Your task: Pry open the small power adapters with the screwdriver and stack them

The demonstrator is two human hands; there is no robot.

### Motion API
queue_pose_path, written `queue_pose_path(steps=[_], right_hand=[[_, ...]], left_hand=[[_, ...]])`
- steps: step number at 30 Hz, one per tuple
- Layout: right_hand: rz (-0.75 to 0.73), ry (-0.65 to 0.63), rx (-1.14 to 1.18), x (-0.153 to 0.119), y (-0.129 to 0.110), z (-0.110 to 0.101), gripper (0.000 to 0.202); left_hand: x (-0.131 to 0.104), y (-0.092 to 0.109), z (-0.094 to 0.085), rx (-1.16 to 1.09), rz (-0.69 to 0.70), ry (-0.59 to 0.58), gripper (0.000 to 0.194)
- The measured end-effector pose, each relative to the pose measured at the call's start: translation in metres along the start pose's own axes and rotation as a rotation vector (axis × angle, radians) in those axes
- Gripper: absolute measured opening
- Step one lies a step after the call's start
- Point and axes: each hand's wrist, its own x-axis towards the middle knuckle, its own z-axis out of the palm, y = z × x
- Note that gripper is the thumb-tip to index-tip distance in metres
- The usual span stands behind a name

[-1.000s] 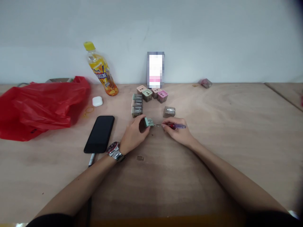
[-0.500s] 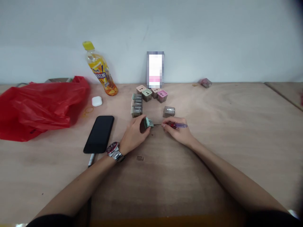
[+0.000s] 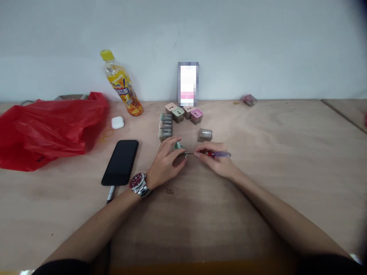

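My left hand (image 3: 164, 162) is closed around the green top part of a pencil sharpener (image 3: 178, 146), partly hidden by the fingers. Between its thumb and a finger a small light piece (image 3: 186, 155) shows, too small to name. From the right, my right hand (image 3: 216, 160) grips a screwdriver (image 3: 222, 154) with a red and purple clear handle. Its thin shaft points left, and the tip meets the small piece at my left fingertips. Just beyond my right hand lies a smoky clear sharpener case (image 3: 205, 135).
Several two-hole sharpeners (image 3: 178, 114) and a stack of sharpeners (image 3: 166, 128) stand beyond my hands. A propped phone (image 3: 188, 82) leans on the wall. At left are a black phone (image 3: 120, 162), white case (image 3: 117, 122), drink bottle (image 3: 123, 86) and red bag (image 3: 54, 130). A small clear piece (image 3: 170, 191) lies nearer me.
My left fingers have shifted slightly right and now pinch the small piece at the screwdriver tip. The green part is more covered. The screwdriver handle sits slightly farther right and lower.
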Motion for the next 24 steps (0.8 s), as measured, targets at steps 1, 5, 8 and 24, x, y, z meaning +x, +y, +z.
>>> queue_pose_path(steps=[1, 5, 8, 24], right_hand=[[-0.01, -0.003, -0.014, 0.0, 0.001, 0.0, 0.008], [-0.003, 0.0, -0.075, 0.0, 0.009, 0.004, 0.009], [-0.017, -0.035, -0.108, 0.0, 0.013, 0.006, 0.01], [-0.018, -0.054, -0.079, 0.0, 0.009, 0.007, 0.01]], left_hand=[[0.0, 0.0, 0.0, -0.002, 0.0, -0.006, 0.025], [0.0, 0.0, 0.0, -0.007, -0.019, -0.022, 0.021], [-0.001, 0.001, 0.0, -0.003, -0.023, -0.034, 0.021], [-0.003, -0.001, 0.002, 0.011, -0.015, -0.079, 0.017]])
